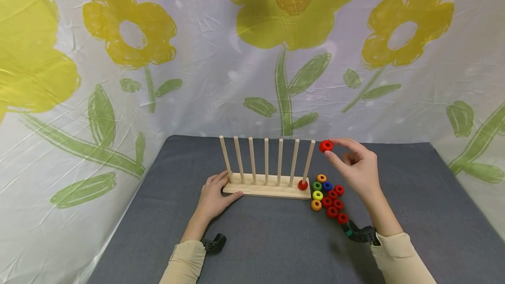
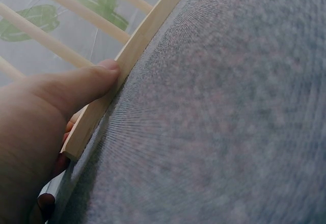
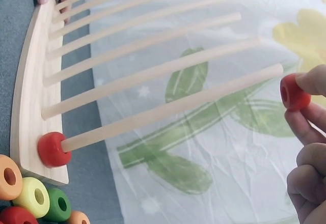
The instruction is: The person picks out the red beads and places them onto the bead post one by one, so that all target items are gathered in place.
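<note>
A wooden peg stand (image 1: pixel 268 191) with a row of upright pegs sits on the cloth. My left hand (image 1: pixel 215 197) holds its left end, the thumb (image 2: pixel 104 71) against the front edge and the fingers behind, partly hidden. One red ring (image 1: pixel 302 185) lies at the foot of the rightmost peg (image 3: pixel 173 109). Between thumb and fingertips, my right hand (image 1: pixel 357 168) pinches another red ring (image 3: pixel 294 91). That ring is beside the tip of the rightmost peg, apart from it, and its hole faces the peg in the right wrist view.
Right of the stand lies a cluster of loose rings: several red, a yellow one (image 1: pixel 317 195), a green one (image 1: pixel 317 186), a blue one (image 1: pixel 327 186) and two orange. Dark grey cloth (image 1: pixel 268 240) covers the table. A flower-printed curtain (image 1: pixel 205 86) hangs behind.
</note>
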Motion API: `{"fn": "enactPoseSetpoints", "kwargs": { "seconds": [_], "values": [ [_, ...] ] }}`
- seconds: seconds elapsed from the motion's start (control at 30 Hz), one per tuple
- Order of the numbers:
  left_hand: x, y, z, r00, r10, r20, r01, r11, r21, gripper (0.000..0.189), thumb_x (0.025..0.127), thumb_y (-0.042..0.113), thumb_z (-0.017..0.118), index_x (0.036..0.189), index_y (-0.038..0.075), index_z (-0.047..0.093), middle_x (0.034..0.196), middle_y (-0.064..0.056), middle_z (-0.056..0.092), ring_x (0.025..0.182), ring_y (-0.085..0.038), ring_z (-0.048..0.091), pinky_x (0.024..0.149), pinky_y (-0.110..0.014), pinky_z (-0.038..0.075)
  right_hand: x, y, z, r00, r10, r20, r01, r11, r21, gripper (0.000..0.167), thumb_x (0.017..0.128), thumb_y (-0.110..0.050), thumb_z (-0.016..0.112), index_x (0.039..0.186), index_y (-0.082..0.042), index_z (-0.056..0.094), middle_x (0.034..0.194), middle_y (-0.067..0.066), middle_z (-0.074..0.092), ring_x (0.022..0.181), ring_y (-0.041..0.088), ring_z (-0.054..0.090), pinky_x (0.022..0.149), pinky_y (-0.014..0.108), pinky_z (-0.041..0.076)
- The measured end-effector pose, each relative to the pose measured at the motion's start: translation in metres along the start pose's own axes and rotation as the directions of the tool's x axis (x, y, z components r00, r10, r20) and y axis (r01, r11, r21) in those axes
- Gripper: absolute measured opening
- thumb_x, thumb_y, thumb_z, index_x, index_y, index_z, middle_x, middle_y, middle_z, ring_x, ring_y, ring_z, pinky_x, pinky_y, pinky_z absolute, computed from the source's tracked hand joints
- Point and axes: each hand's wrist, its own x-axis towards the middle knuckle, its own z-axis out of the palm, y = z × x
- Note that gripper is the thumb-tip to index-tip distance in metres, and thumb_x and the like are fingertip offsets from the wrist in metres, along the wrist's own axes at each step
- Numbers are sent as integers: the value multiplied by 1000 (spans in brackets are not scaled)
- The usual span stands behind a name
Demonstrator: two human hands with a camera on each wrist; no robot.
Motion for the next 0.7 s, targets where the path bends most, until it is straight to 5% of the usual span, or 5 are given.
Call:
{"fn": "enactPoseSetpoints", "kwargs": {
  "seconds": [0.7],
  "values": [
    [0, 0, 0, 1000, -1, -3, 1, 1000, 15, 79, 92, 48, 83, 156, 11, 56, 165, -12, 47, 150, -41, 38, 114, -67, 34, 7, -9, 5, 1000, 6, -21, -7, 1000, -24, 34, 85, 12, 81, 118, 4, 78, 69, 2, 42, 43, -8, 21, 40, 29, 19]
  ]
}}
